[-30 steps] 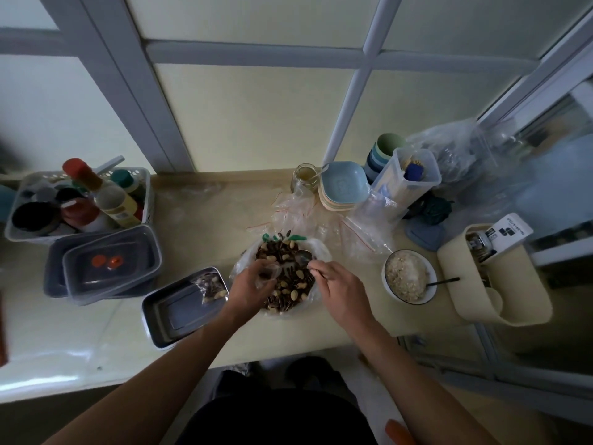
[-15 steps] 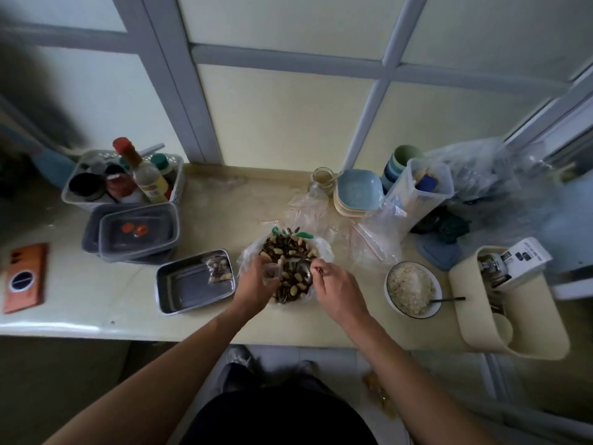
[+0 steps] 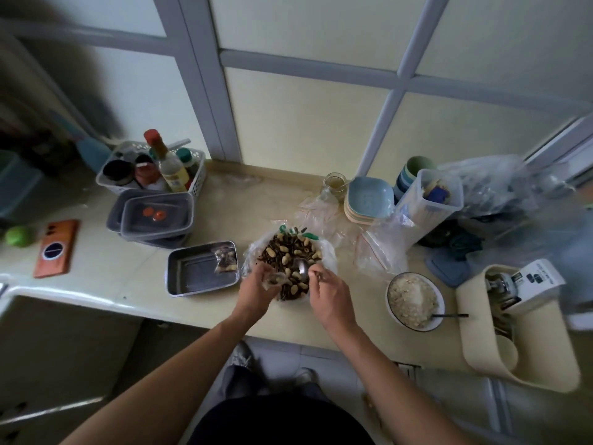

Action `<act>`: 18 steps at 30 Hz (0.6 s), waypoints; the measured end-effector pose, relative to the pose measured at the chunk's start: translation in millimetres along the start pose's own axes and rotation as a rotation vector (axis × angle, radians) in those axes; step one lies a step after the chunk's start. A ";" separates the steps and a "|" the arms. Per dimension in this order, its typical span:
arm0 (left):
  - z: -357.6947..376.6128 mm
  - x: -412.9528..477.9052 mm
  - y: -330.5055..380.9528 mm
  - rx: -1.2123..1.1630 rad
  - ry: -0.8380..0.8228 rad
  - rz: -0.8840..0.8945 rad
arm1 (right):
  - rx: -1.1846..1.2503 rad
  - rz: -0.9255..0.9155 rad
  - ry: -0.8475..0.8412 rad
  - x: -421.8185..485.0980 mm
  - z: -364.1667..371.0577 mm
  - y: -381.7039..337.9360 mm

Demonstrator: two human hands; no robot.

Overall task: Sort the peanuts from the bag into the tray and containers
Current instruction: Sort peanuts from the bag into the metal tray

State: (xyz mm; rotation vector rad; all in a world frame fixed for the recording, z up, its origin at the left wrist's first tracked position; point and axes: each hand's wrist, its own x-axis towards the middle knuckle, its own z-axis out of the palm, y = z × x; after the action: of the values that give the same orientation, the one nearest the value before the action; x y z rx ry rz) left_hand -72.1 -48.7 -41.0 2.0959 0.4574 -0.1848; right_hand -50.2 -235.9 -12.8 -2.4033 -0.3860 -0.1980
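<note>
Diffuse daylight enters through the frosted window panes (image 3: 308,130) behind the counter (image 3: 221,216), lighting its top evenly with weak shadows; the far-left corner and the space below are dim. A glare streak runs along the counter's front left edge, and wide-angle distortion bows the window bars (image 3: 195,91). Detail is fair at centre, where the spoon (image 3: 303,268) in the right hand (image 3: 330,293) and the clear plastic item (image 3: 273,279) gripped by the left hand (image 3: 256,290) read softly; both side margins are smeared.
</note>
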 end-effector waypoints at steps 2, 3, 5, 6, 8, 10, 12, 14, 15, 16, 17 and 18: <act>0.2 -1.4 0.6 -0.007 -0.005 -0.017 | 0.030 0.104 0.015 3.5 1.8 1.6; 0.6 -1.8 0.4 -0.013 -0.007 -0.028 | 0.053 0.192 -0.004 6.0 2.4 1.9; 2.5 -2.3 1.2 -0.029 0.000 -0.039 | 0.150 0.412 -0.060 10.9 2.7 1.9; 3.9 -2.0 1.9 -0.034 0.006 -0.049 | 0.228 0.526 -0.068 13.1 2.4 1.5; 7.1 -1.5 3.1 -0.078 0.020 -0.097 | 0.389 0.719 -0.044 16.3 2.7 2.1; 9.8 -1.3 4.0 -0.149 0.035 -0.159 | 0.539 0.862 0.007 17.9 1.8 3.2; 12.4 0.8 2.0 -0.188 0.032 -0.198 | 0.657 0.969 0.051 17.8 -0.8 4.0; 12.2 2.0 3.2 -0.177 0.024 -0.218 | 0.718 1.004 0.068 17.0 -5.9 4.5; 11.7 2.5 4.5 -0.162 0.022 -0.224 | 0.723 1.000 0.068 17.1 -9.8 4.5; 11.3 2.9 5.8 -0.152 0.019 -0.223 | 0.720 0.989 0.069 18.0 -13.9 4.5; 11.2 3.8 6.0 -0.144 0.015 -0.217 | 0.712 0.974 0.071 19.2 -18.3 3.9; 10.9 4.3 6.6 -0.135 0.007 -0.207 | 0.703 0.954 0.075 20.8 -24.0 2.2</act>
State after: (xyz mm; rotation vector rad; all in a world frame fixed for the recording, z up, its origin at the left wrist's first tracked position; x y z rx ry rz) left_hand -65.1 -60.0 -42.9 1.9171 0.6732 -0.2597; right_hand -30.8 -248.7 9.0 -1.6421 0.6395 0.2456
